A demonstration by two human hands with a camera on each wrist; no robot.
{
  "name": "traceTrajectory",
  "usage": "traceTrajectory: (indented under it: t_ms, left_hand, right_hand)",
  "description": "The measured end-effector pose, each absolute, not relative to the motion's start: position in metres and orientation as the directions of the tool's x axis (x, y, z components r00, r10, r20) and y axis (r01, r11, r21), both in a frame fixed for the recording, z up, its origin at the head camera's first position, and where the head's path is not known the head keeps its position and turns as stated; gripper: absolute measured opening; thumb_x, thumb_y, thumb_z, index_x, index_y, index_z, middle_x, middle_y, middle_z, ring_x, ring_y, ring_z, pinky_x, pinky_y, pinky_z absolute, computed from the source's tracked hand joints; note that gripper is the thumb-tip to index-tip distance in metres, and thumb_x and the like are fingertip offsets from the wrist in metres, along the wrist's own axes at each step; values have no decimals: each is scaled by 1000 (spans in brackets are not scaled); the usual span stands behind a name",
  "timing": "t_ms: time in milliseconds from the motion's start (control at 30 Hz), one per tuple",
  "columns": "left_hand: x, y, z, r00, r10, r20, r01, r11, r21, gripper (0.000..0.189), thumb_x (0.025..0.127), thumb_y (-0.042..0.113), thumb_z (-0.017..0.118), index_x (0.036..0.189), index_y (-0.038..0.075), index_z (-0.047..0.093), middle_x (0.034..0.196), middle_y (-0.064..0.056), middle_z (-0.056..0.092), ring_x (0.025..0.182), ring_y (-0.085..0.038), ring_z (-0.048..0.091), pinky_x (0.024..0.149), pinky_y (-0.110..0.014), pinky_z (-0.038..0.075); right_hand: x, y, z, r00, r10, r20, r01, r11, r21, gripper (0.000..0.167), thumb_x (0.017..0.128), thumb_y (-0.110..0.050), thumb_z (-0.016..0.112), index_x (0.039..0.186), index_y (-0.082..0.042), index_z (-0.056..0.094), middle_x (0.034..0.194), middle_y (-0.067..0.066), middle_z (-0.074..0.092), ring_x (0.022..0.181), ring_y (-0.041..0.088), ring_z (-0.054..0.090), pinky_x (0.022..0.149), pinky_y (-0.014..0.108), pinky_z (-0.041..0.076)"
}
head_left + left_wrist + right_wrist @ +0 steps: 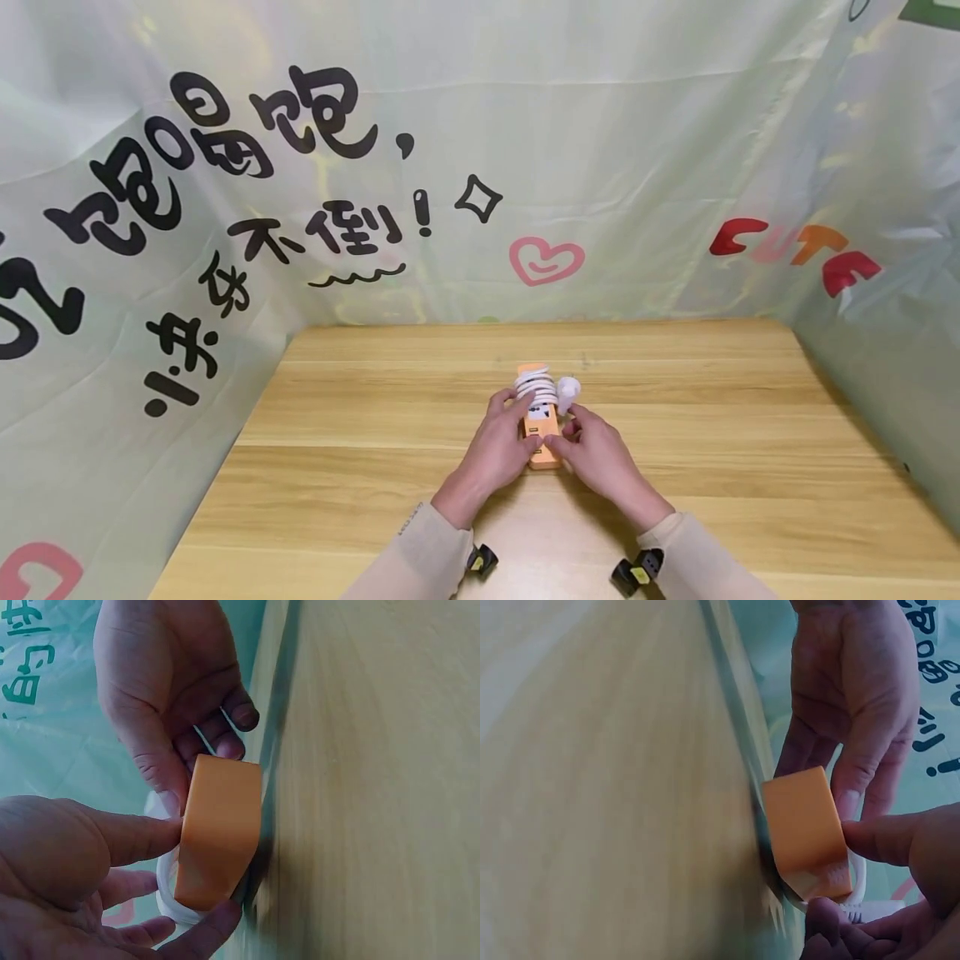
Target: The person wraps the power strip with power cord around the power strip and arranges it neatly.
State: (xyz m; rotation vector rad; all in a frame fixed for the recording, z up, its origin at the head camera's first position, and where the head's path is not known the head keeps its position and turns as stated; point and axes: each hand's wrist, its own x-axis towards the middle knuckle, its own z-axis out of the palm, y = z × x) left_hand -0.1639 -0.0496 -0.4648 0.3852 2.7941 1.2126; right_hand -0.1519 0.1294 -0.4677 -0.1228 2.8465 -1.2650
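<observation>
An orange power strip [542, 427] lies lengthwise on the wooden table, its near end toward me. White cord [536, 385] is wound in several loops around its far half. The white plug [567, 392] sticks out on the right of the coil. My left hand [497, 442] grips the strip from the left, thumb on its top face, fingers along the side by the cord. From the right, my right hand [602, 457] holds the strip with its thumb on top near the front end. Both wrist views show the strip's plain orange end [221, 825] between the two hands.
The wooden table [360, 483] stretches around the hands. Pale printed fabric [637, 150] hangs behind it and along both sides, with black lettering and a pink heart. Small black devices [637, 573] are strapped under both sleeves.
</observation>
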Motion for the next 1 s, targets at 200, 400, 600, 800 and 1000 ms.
traceTrajectory:
  t_ms: [200,400,600,800,1000]
  left_hand:
    - [-164,-49,-464,-964,262,35,207,666,717,71,97,16,77,159,8,45,165,-15,39,143,-33,51,117,-48,45]
    - [-163,-49,-465,-964,264,43,216,675,705,71,95,14,77,159,8,46,164,-13,41,143,-31,52,116,-47,46]
    - [-162,-49,-466,-967,251,31,197,673,713,71,96,12,75,160,9,44,164,-12,42,140,-29,53,114,-47,47]
    - [-161,-50,-468,-967,253,27,193,659,727,70,96,13,75,159,9,45,164,-13,41,143,-31,51,116,-49,45]
    - [-161,-51,-467,-968,249,27,190,659,728,69,97,16,75,159,7,46,165,-13,41,146,-31,49,118,-49,43]
  right_hand:
    - [-155,135,-468,-993,-85,-85,5,675,-738,37,94,-28,78,115,-2,62,89,4,62,72,17,53,61,31,43]
    - [-156,137,-468,-987,-97,-128,26,691,-722,33,93,-30,77,106,-4,62,88,4,61,71,17,53,60,30,41]
    - [-157,139,-468,-987,-105,-123,18,681,-732,35,94,-29,76,111,-1,64,89,4,64,71,17,54,61,31,42]
    - [-157,141,-470,-990,-80,-116,32,675,-737,29,97,-29,73,106,-2,67,80,4,63,68,17,54,59,30,41]
    - [-155,142,-467,-991,-81,-107,23,683,-730,24,99,-31,71,94,-7,70,73,2,63,65,17,54,59,31,41]
